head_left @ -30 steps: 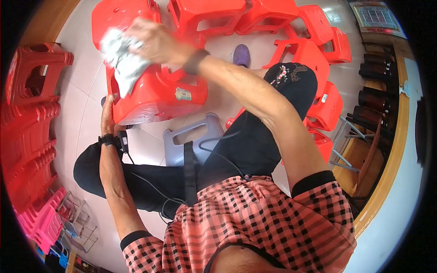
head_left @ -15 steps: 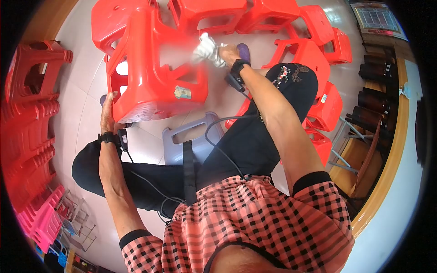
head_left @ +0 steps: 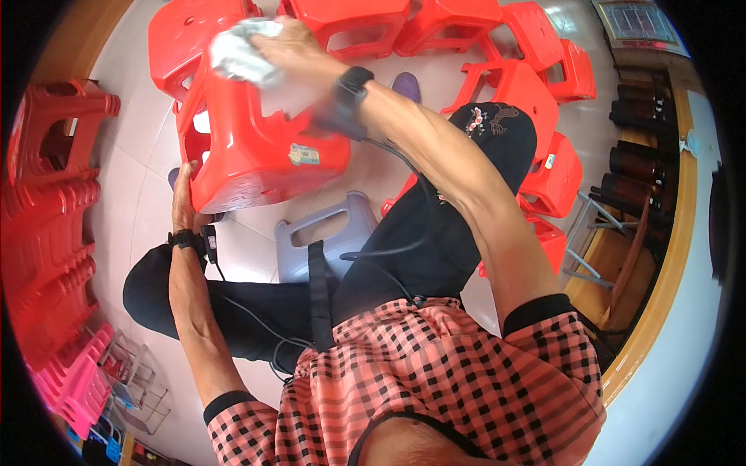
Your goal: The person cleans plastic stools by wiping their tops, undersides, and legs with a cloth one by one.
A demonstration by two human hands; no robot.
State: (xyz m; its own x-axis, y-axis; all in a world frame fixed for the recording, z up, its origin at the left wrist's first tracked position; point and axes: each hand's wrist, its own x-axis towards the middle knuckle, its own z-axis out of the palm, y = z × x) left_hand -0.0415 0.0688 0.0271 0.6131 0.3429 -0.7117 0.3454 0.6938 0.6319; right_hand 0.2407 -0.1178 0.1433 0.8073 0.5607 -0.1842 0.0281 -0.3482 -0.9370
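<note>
A red plastic stool (head_left: 233, 147) lies tipped on its side in front of me, its seat facing my body and a small label on one side. My left hand (head_left: 183, 203) grips the stool at its lower left edge, thumb on the outer face and the other fingers partly hidden. In my right hand (head_left: 299, 53) is a bunched white cloth (head_left: 247, 51), pressed at the far end of the stool, over its upper legs. That hand and its wrist are smeared by motion.
Several more red stools (head_left: 536, 175) stand in an arc ahead and to the right. A grey stool (head_left: 330, 233) is between my legs. Stacked red stools (head_left: 54, 225) and pink ones (head_left: 81, 380) line the left side. A folding chair (head_left: 614, 256) stands at right.
My right hand has swept the cloth left and away from me, from the stool's right side to its far end. My left hand keeps its grip, and the stool has barely shifted.
</note>
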